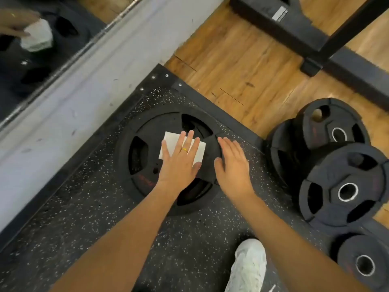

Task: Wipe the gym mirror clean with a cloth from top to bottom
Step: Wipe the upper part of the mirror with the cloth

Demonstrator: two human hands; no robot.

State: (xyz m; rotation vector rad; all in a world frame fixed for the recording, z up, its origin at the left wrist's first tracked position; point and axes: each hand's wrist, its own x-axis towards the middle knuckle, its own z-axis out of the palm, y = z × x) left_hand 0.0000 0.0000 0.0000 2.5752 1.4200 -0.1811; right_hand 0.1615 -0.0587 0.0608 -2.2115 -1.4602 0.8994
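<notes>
A person's left hand [179,163] lies flat, fingers straight and slightly spread, pressing a white folded rectangular cloth [169,139] onto the middle of a large black rubber weight plate [160,123] that rests on the gym floor. A thin gold ring [185,149] shows on one finger of that hand. The right hand [232,165], also flat with its fingers extended and close together and holding nothing, rests at the plate's right edge, just beside the cloth but not touching it. The plate sits on a black rubber floor mat flecked with white [94,207]. Up and to the left of the plate, beyond a scuffed white strip of wall [84,81], the gym mirror [25,76] reflects a hand and the white cloth. To the right of the plate, several smaller black weight plates with metal-ringed holes [336,186] are piled together. Below the plate, a white sports shoe [248,266] stands on the mat. Above and to the right of the plate, brown wood-plank flooring [242,70] carries the base of a black metal rack [315,39].
</notes>
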